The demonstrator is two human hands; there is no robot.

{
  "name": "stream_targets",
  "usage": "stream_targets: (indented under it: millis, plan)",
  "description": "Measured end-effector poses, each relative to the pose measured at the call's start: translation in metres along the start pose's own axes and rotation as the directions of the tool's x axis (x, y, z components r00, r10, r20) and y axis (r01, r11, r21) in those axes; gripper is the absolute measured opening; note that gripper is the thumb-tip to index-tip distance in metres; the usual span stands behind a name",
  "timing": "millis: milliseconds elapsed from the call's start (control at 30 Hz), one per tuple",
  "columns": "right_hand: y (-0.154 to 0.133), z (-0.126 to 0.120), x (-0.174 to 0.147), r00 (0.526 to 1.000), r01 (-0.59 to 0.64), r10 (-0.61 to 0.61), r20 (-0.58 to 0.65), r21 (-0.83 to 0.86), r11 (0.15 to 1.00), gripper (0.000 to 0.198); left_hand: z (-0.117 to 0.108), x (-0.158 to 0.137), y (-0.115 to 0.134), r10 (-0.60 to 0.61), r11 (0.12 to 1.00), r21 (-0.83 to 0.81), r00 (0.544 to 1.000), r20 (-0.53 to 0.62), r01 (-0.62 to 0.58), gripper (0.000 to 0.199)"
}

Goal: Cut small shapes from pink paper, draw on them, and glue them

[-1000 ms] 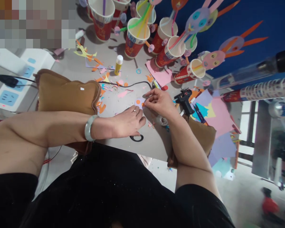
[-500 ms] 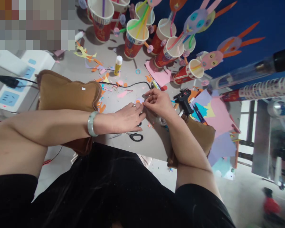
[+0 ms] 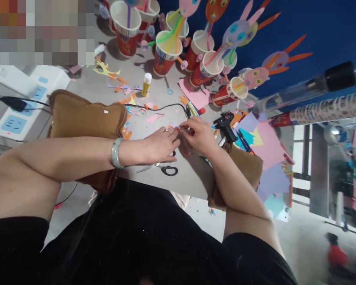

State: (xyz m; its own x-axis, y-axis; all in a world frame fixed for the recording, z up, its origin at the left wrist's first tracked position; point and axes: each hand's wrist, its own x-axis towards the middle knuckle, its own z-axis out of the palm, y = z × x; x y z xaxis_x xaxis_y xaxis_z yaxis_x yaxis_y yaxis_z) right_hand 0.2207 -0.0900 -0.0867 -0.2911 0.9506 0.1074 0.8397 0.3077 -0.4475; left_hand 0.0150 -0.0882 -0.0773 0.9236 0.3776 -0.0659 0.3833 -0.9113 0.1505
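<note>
My left hand [image 3: 161,144] lies palm down on the table, a ring on one finger and a pale green bangle on the wrist. Its fingers are apart, with the tips beside small orange and purple paper bits [image 3: 171,127]. Facing it, my right hand [image 3: 200,136] is closed in a pinch near those fingertips; what it pinches is too small to make out. Black-handled scissors [image 3: 169,170] lie partly under my left hand, blades to the left. Right of my right hand rests a black glue gun [image 3: 227,126].
A glue stick [image 3: 146,84] stands among paper scraps [image 3: 106,69]. Red paper cups [image 3: 166,59] with straws and paper animal heads line the back. Brown cushions [image 3: 86,118] lie beneath both forearms. A power strip [image 3: 20,114] is at left, coloured paper [image 3: 269,144] at right.
The camera view has shifted slightly, so the cups and right-side things appear further left. My hands stay together at the same spot, with the right fingers slightly lower.
</note>
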Motion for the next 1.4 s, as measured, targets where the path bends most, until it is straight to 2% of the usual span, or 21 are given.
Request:
stream_targets:
  millis: [100,233,400,633,867,1000,1100,1167,1267,1400]
  plan:
    - [-0.002,-0.001,-0.008,0.996,0.049,-0.038,0.076,-0.157,0.986,0.027,0.000,0.000,0.000,0.001,1.000,0.004,1.000,-0.009,-0.001,0.056]
    - [-0.009,-0.004,-0.015,0.973,0.065,0.021,0.231,-0.358,0.931,0.035,-0.001,0.000,0.000,-0.002,1.000,0.003,1.000,-0.005,0.002,0.055]
    - [-0.017,-0.009,-0.017,0.951,0.076,0.054,0.305,-0.398,0.914,0.037,-0.006,-0.001,0.001,0.004,1.000,0.005,1.000,0.015,-0.004,0.056]
    - [-0.010,-0.007,-0.018,0.958,0.059,0.018,0.286,-0.259,0.964,0.037,-0.002,-0.002,-0.002,0.017,1.000,0.006,1.000,-0.010,-0.017,0.052]
    - [-0.016,-0.002,-0.023,0.973,0.050,0.015,0.232,-0.272,0.961,0.038,-0.007,-0.005,0.000,0.030,1.000,0.000,0.999,-0.031,-0.030,0.050]
    - [-0.007,-0.005,-0.025,0.982,0.051,-0.031,0.188,-0.101,0.994,0.045,-0.009,-0.007,-0.003,0.076,0.997,-0.024,0.997,-0.017,-0.077,0.049]
    - [0.003,-0.007,-0.028,0.993,0.041,-0.041,0.110,-0.003,0.999,0.047,-0.011,-0.007,-0.009,0.083,0.993,-0.085,0.997,0.004,-0.083,0.051]
    - [0.005,-0.008,-0.030,0.993,0.082,-0.082,0.080,-0.006,0.997,0.044,-0.014,-0.007,-0.012,0.087,0.989,-0.119,0.996,0.013,-0.085,0.052]
    - [0.003,-0.004,-0.032,0.985,0.144,-0.133,0.109,-0.096,0.985,0.043,-0.018,-0.006,-0.015,0.079,0.988,-0.134,0.996,0.029,-0.074,0.051]
    - [-0.003,0.002,-0.031,0.978,0.157,-0.120,0.170,-0.229,0.961,0.037,-0.020,-0.005,-0.018,0.082,0.988,-0.135,0.996,0.046,-0.075,0.049]
